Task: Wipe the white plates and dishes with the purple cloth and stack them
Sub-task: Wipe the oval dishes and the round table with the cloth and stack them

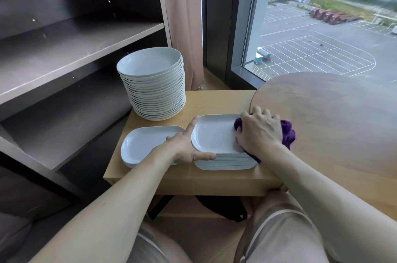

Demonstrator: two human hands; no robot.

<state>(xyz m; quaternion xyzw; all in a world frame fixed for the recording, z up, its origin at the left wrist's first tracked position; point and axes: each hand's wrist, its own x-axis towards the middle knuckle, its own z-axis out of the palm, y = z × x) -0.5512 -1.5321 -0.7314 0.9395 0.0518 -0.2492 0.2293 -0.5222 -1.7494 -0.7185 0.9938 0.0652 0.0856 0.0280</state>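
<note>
Head view down onto a pale wooden tabletop [214, 99] beside a window [322, 26]. At its back left, a tall stack of round white plates [154, 84]. Nearer, side by side and close together, two lots of white rectangular dishes: a low pile [139, 144] on the left, a taller stack [225, 164] on the right. Right grip [260, 131] curled round a bunched purple cloth [287, 133], pressing it onto the right end of the taller stack's top dish [212, 133], cloth spilling past the knuckles. Left grip [184, 146] spread and holding nothing, index finger straight along the top dish's left edge, thumb straight along the stack's near side, wrist over the low pile. At right, a round wooden table [322, 123]; at left, dark shelving [75, 48].
</note>
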